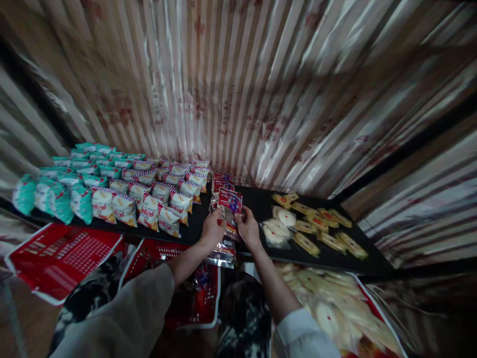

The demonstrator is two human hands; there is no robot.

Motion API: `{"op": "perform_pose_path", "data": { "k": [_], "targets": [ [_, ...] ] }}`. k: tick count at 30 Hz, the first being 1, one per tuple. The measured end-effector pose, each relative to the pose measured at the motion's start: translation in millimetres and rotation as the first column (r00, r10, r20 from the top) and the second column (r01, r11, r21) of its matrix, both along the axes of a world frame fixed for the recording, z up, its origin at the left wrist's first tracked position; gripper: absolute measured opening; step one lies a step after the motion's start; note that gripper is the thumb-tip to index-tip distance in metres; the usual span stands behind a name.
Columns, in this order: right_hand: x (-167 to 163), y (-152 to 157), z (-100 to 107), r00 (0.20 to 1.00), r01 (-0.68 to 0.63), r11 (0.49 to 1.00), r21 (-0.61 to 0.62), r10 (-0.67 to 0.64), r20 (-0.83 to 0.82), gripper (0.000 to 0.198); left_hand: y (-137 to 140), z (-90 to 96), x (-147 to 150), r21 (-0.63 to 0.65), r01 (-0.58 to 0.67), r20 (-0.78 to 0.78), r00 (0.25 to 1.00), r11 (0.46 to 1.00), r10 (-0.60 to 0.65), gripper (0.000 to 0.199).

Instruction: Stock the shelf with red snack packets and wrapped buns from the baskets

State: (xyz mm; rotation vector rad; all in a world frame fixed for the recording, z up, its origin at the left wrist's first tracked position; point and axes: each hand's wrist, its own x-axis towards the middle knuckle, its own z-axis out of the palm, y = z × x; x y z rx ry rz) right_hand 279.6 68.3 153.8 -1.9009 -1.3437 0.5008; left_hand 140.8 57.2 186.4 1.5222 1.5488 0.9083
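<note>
Both my hands grip a flat red and purple snack packet [230, 201] from its two sides, above the black shelf [255, 196]. My left hand [213, 227] has its fingers closed on the packet's left edge. On the opposite edge, my right hand [248, 226] pinches it with thumb and fingers. Behind it lie more red packets [222, 178] of the same look. Under my hands, silvery packet ends [222, 257] stick out over the shelf's front edge.
Rows of white puffed bags [149, 211] and teal bags [61, 201] fill the shelf's left. Rightward lie round white packaged items [278, 228] and yellow packets [320, 221]. Below are red baskets [218, 303], a red panel [67, 258] and a bin of pale packets [331, 303]. Striped sheeting [223, 89] hangs behind.
</note>
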Motion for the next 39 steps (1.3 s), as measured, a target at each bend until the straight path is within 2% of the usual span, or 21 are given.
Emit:
{"op": "perform_pose_path", "data": {
  "k": [4, 11, 15, 17, 19, 21, 24, 27, 30, 32, 34, 36, 39],
  "targets": [
    [-4.5, 11.4, -2.3, 0.992, -0.033, 0.999, -0.04, 0.037, 0.12, 0.043, 11.4, 1.1, 0.8, -0.028, -0.006, -0.13, 0.991, 1.0, 0.002, 0.042],
    [-11.2, 11.9, -5.1, 0.967, -0.011, 0.997, -0.08, 0.031, 0.252, 0.042, 12.8, -7.8, -1.7, -0.051, -0.034, -0.217, 0.976, 0.998, 0.022, 0.043],
    [-13.8, 11.8, -4.3, 0.95, 0.005, 1.0, -0.015, 0.0, 0.311, 0.04, 10.1, -11.8, -2.3, -0.034, -0.046, -0.232, 0.972, 0.998, 0.037, 0.042],
    [-16.0, 16.1, -3.3, 0.931, -0.049, 0.997, 0.066, 0.021, 0.363, 0.04, 8.9, -13.7, -2.3, -0.022, -0.037, -0.232, 0.972, 0.999, 0.031, 0.041],
    [-19.3, 24.6, -2.0, 0.908, -0.155, 0.979, 0.136, 0.087, 0.409, 0.04, 7.9, -16.1, -2.0, -0.014, -0.031, -0.228, 0.973, 0.999, 0.028, 0.042],
    [-23.6, 36.2, -0.5, 0.878, -0.25, 0.957, 0.146, 0.16, 0.452, 0.041, 7.0, -18.7, -1.7, -0.001, -0.029, -0.229, 0.973, 1.0, 0.028, 0.042],
    [-30.8, 54.2, 2.4, 0.829, -0.29, 0.956, 0.031, 0.236, 0.507, 0.048, 5.0, -21.0, -1.4, 0.022, -0.028, -0.259, 0.965, 0.999, 0.032, 0.042],
    [-37.3, 66.0, 4.4, 0.802, -0.261, 0.956, -0.13, 0.29, 0.522, 0.056, 1.1, -20.4, -2.0, 0.021, -0.021, -0.324, 0.946, 1.0, 0.026, 0.041],
    [-41.7, 70.2, 4.1, 0.796, -0.243, 0.942, -0.23, 0.33, 0.508, 0.057, -3.8, -21.4, -3.9, 0.092, -0.058, -0.414, 0.905, 0.994, 0.092, 0.037],
    [-43.6, 70.8, 2.8, 0.791, -0.242, 0.932, -0.271, 0.351, 0.501, 0.058, -6.4, -25.4, -5.6, 0.187, -0.044, -0.446, 0.886, 0.981, 0.125, 0.035],
    [-44.8, 71.1, 1.1, 0.784, -0.237, 0.926, -0.295, 0.362, 0.505, 0.058, -7.6, -31.6, -7.2, 0.243, 0.017, -0.443, 0.891, 0.97, 0.095, 0.032],
    [-45.4, 71.5, -0.5, 0.775, -0.229, 0.925, -0.304, 0.362, 0.518, 0.058, -7.6, -37.5, -8.5, 0.246, 0.066, -0.428, 0.903, 0.967, 0.047, 0.03],
    [-45.6, 71.6, -1.8, 0.766, -0.223, 0.929, -0.295, 0.354, 0.536, 0.057, -6.8, -41.7, -10.0, 0.247, 0.077, -0.422, 0.906, 0.966, 0.036, 0.029]
  ]
}}
